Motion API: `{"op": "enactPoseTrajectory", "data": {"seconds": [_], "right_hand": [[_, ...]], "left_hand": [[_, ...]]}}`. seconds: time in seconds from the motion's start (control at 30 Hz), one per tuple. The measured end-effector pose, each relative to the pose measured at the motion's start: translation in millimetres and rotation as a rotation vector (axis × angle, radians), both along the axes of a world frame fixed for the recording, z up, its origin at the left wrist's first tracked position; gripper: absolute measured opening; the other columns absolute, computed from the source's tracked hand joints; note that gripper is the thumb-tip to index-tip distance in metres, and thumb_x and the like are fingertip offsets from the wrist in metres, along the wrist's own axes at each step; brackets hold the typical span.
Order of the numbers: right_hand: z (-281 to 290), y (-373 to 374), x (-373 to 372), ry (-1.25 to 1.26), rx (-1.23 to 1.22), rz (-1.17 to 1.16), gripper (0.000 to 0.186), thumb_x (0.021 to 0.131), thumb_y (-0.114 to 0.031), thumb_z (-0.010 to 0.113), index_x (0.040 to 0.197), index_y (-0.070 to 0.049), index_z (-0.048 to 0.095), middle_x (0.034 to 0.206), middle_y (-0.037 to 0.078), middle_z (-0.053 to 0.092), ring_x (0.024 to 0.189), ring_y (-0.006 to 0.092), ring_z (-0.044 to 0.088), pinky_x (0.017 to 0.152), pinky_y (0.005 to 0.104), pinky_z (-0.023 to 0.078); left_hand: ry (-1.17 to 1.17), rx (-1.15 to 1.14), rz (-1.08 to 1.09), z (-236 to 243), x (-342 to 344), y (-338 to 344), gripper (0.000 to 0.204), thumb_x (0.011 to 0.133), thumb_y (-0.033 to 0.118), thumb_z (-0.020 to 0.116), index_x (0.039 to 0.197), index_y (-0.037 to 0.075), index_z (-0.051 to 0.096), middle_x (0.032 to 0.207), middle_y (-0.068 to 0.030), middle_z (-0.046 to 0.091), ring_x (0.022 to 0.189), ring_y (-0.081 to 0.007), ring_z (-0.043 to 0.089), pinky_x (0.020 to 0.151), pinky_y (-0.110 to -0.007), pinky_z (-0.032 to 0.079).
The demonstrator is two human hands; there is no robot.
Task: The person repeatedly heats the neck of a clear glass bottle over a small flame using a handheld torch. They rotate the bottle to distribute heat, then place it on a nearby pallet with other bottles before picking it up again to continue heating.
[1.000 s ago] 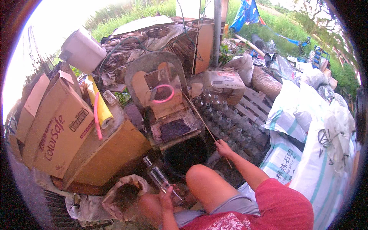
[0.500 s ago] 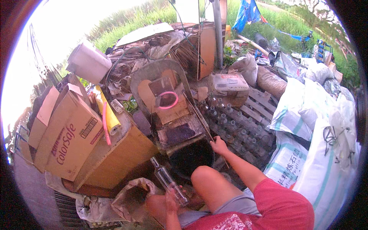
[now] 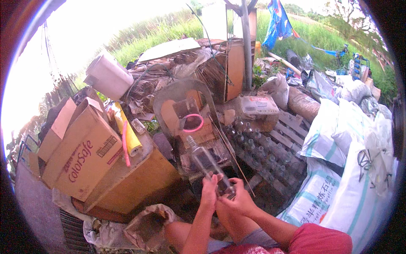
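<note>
A clear glass bottle (image 3: 204, 158) is tilted in front of me, its neck pointing up and away toward the chair. My left hand (image 3: 210, 187) is closed around the lower part of the bottle. At its base, my right hand (image 3: 237, 196) has its fingers curled against the glass. Behind the bottle stands a grimy plastic chair (image 3: 160, 103) with a pink ring (image 3: 193, 123) on it. A thin stick (image 3: 231, 153) leans along the chair's right side, apart from my hands.
Several upright clear bottles (image 3: 259, 151) stand on dark slats to the right. White sacks (image 3: 323, 139) line the right side. A cardboard box (image 3: 80, 152) rests at left by a wooden cabinet (image 3: 135, 186). An open sack (image 3: 148, 224) lies by my left leg.
The bottle has come up from beside my left leg to in front of me. My right hand has let go of the stick and moved down to the bottle's base.
</note>
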State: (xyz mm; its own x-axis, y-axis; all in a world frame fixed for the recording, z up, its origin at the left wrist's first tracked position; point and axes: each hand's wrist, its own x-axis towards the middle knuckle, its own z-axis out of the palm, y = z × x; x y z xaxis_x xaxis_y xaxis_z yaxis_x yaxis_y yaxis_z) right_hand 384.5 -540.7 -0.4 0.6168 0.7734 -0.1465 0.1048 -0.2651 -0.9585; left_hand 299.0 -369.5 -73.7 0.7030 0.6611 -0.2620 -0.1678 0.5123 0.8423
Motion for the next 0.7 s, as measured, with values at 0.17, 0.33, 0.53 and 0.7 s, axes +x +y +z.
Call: {"op": "enactPoseTrajectory", "data": {"seconds": [0.17, 0.33, 0.53, 0.7], "right_hand": [[-37, 35, 35, 0.034, 0.092, -0.194, 0.087, 0.099, -0.045, 0.097, 0.157, -0.001, 0.05, 0.136, 0.029, 0.078, 0.126, 0.0414, 0.079, 0.111, 0.0517, 0.061], [-69, 135, 79, -0.022, 0.004, -0.289, 0.091, 0.098, -0.051, 0.096, 0.154, 0.001, 0.047, 0.137, 0.032, 0.077, 0.128, 0.047, 0.078, 0.113, 0.0552, 0.059], [-86, 241, 113, 0.015, 0.001, -0.272, 0.102, 0.094, -0.056, 0.096, 0.158, 0.002, 0.041, 0.146, 0.038, 0.074, 0.137, 0.0531, 0.075, 0.116, 0.0573, 0.058], [-103, 287, 124, 0.019, -0.107, -0.359, 0.092, 0.096, -0.052, 0.095, 0.154, -0.002, 0.045, 0.142, 0.034, 0.075, 0.131, 0.0516, 0.076, 0.113, 0.0583, 0.056]], "left_hand": [[0.344, 0.791, 0.17, 38, -9, 42, 0.091, 0.119, 0.038, 0.075, 0.18, -0.009, 0.027, 0.182, -0.0273, 0.037, 0.173, -0.0401, 0.031, 0.146, -0.05, 0.018], [0.565, 1.348, 0.811, 101, -150, 179, 0.062, 0.118, 0.031, 0.069, 0.167, -0.002, 0.052, 0.168, -0.0272, 0.057, 0.162, -0.0449, 0.052, 0.14, -0.059, 0.033], [1.017, 1.459, 0.874, 124, -283, 321, 0.034, 0.117, 0.03, 0.069, 0.14, 0.004, 0.068, 0.131, -0.0195, 0.075, 0.135, -0.0427, 0.068, 0.115, -0.06, 0.049], [1.377, 1.54, 0.827, 72, -307, 363, 0.035, 0.114, 0.039, 0.072, 0.134, 0.011, 0.071, 0.13, -0.0122, 0.078, 0.134, -0.0401, 0.07, 0.115, -0.063, 0.045]]}}
